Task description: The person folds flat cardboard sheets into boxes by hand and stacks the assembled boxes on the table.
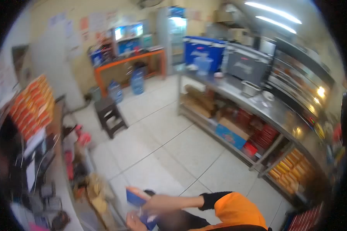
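Note:
At the bottom of the view my right hand (160,203), reaching in from an orange sleeve with a black cuff, is closed around a blue and orange folded carton or packet (136,196). Lower down, my left hand (135,222) grips the same piece near its bottom end. Part of the blue surface shows between the two hands. Motion blur hides the exact kind of the thing and most fingertips. Below the hands are my dark-clothed legs.
A counter with orange-and-white packs (34,106) runs along the left. A dark stool (110,117) stands on the tiled floor (162,161), near water jugs (137,81). On the right, a metal table (235,86) bears a blue cooler box (204,52) and a grey one (246,63).

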Action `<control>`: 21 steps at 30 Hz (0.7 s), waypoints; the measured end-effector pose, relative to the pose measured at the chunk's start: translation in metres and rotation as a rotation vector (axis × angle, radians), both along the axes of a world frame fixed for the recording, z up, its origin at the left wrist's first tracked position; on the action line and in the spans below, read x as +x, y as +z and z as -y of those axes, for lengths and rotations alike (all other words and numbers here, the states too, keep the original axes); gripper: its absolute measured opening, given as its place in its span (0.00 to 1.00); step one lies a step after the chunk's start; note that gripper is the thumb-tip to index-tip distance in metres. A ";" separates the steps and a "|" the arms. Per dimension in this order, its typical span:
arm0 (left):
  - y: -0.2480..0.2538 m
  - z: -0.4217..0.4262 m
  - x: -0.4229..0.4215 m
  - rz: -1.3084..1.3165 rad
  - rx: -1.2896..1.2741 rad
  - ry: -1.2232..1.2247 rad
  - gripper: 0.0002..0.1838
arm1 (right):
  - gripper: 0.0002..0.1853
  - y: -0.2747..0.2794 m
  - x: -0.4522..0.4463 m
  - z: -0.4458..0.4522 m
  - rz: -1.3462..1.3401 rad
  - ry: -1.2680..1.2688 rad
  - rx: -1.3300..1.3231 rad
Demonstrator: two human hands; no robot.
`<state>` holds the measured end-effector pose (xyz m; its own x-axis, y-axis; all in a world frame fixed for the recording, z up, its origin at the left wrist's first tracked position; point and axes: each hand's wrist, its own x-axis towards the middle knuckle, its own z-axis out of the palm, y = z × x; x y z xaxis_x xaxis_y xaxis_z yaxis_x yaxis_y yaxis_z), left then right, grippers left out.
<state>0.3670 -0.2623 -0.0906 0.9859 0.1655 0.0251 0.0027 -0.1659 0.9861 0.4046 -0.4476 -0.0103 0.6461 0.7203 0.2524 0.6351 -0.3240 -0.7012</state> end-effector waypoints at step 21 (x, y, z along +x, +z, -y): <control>0.070 -0.063 -0.202 -0.098 -0.296 0.895 0.07 | 0.10 0.006 -0.052 -0.199 -0.404 1.113 -0.181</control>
